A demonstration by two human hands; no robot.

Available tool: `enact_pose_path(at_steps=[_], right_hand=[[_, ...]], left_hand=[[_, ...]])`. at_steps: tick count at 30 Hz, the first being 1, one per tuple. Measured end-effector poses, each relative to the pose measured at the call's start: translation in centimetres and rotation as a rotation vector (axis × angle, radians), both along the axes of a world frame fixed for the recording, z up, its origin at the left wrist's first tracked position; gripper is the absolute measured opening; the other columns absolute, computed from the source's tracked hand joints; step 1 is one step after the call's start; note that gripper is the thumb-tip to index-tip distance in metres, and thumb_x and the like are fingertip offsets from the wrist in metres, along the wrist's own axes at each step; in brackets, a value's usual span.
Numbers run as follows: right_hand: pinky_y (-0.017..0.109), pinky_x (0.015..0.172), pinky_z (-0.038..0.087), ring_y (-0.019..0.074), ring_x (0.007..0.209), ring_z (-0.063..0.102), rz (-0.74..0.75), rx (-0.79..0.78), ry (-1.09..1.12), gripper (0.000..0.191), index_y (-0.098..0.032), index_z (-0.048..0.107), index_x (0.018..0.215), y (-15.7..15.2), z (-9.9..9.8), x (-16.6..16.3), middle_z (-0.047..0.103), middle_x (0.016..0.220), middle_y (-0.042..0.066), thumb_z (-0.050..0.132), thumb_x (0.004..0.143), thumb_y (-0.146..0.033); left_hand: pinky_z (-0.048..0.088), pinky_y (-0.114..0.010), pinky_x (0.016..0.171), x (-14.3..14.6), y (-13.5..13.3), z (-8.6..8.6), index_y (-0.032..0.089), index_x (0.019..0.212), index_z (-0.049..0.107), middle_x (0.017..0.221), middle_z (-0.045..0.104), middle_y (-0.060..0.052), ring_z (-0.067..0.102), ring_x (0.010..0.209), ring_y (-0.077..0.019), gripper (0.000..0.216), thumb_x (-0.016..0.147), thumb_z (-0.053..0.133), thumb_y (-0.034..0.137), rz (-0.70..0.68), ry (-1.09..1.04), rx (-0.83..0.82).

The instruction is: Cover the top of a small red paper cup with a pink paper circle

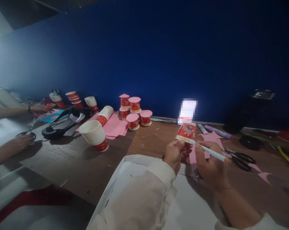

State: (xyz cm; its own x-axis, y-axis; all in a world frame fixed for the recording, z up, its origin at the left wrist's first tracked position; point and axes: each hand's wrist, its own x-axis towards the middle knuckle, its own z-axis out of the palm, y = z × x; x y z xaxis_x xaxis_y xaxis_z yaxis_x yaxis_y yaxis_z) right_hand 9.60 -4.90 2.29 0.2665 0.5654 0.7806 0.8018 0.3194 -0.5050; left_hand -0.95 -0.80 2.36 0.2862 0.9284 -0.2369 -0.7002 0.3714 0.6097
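Note:
My left hand [175, 155] grips the pale rim of a red paper cup [187, 131], which is held upside down with its printed side facing me. In my right hand [212, 163] is a white marker [215, 152] with an orange end; its other end reaches the cup's rim. Pink paper scraps [213, 139] lie beyond and under my hands. Black-handled scissors [242, 159] rest to the right of my right hand. Two more markers [217, 131] lie behind it. Below my forearms is a white shallow box [132, 169].
Several red cups with pink paper discs [135, 105] stand at the back, left of my hands. Nearby are a stack of paper cups [94, 135], pink sheets [115, 126] and black headphones [60, 126]. At far left, another person's hands [22, 143] hold scissors. A blue partition [144, 57] rises behind.

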Motion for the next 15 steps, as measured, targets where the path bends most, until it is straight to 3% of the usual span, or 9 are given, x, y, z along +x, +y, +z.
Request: enact_pose_path(at_steps=[4, 15], right_hand=[[0.041, 0.078, 0.052, 0.0243, 0.082, 0.067, -0.003, -0.007, -0.025, 0.024, -0.020, 0.065, 0.092, -0.11, -0.04, -0.06, 0.071, 0.085, 0.008, 0.055, 0.095, -0.041], [0.037, 0.067, 0.050, 0.0226, 0.072, 0.065, -0.018, -0.034, 0.002, 0.022, -0.022, 0.066, 0.087, -0.34, 0.69, -0.35, 0.071, 0.080, 0.008, 0.057, 0.093, -0.041]], left_hand=[[0.051, -0.025, 0.069, 0.03, 0.00, -0.18, 0.010, 0.072, 0.067, 0.071, 0.067, -0.007, 0.063, 0.065, -0.0121, 0.021, 0.074, 0.082, 0.025, -0.009, 0.006, 0.016], [0.052, -0.028, 0.073, 0.01, -0.19, -0.05, 0.010, 0.072, 0.067, 0.072, 0.068, -0.007, 0.065, 0.066, -0.0141, 0.030, 0.067, 0.087, 0.032, 0.020, 0.001, 0.036]])
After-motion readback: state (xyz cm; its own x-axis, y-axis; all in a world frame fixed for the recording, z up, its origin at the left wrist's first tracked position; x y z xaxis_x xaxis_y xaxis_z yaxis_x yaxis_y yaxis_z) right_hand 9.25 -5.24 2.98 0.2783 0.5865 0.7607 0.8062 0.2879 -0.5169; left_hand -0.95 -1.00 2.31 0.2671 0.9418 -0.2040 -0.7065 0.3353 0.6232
